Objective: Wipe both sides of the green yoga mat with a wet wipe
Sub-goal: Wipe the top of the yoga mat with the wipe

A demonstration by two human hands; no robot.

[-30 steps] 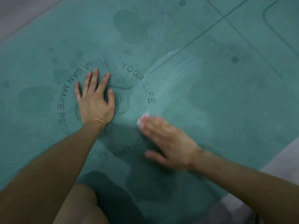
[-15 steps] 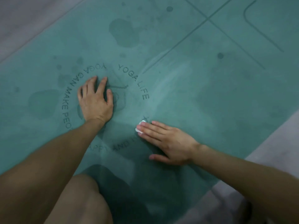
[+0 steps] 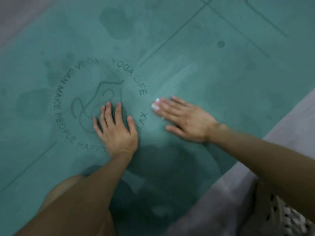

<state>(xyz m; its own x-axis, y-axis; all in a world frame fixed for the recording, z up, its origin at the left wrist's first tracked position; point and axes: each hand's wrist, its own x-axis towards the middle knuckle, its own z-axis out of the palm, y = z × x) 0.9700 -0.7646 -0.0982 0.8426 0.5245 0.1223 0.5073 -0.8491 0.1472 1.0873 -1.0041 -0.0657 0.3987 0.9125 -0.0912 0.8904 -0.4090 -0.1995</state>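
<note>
Head view: green yoga mat [image 3: 213, 79] lies flat on grey floor [image 3: 293, 126], printed side up. Left hand [image 3: 117, 132] rests palm-down on the circular logo [image 3: 129, 69], fingers straight and spread. Right hand [image 3: 187, 120], just beside it, fingers straight and together, presses a white wet wipe [image 3: 156, 105] against the mat, only its edge showing past the fingertips.
</note>
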